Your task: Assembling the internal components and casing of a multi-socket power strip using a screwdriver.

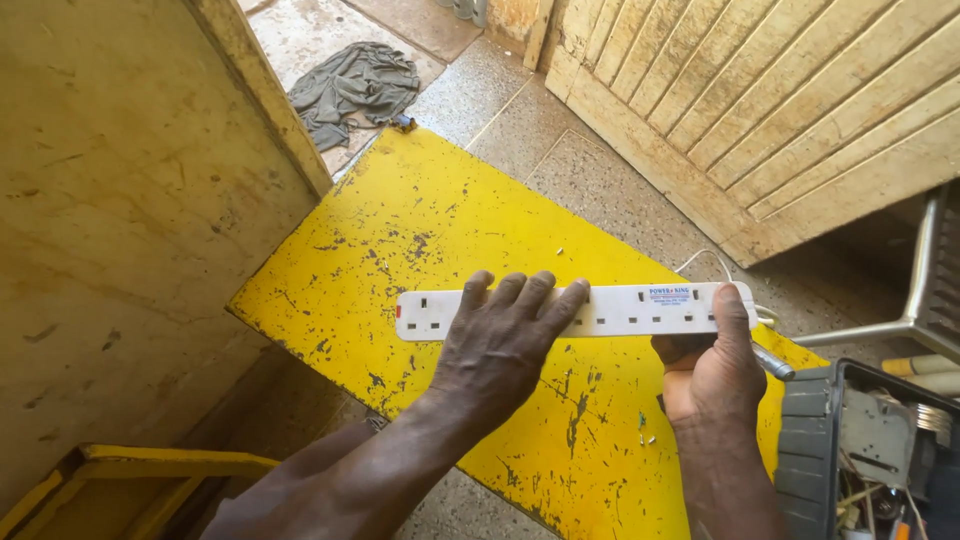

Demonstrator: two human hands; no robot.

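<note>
Both hands are gripping a closed white power strip [575, 310] on the yellow table [400, 230]: left hand [500, 345] pressing flat atop, right hand [712, 365] clasping its end plus a screwdriver [772, 362]; loose screws [645, 430] are lying below the strip, undriven.

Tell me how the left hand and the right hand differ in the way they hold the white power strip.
The left hand lies flat on top of the white power strip, fingers spread; the right hand grips its cable end from below, thumb over the top. The right hand also holds a metal tool; the left holds nothing else. Both touch the strip.
</note>
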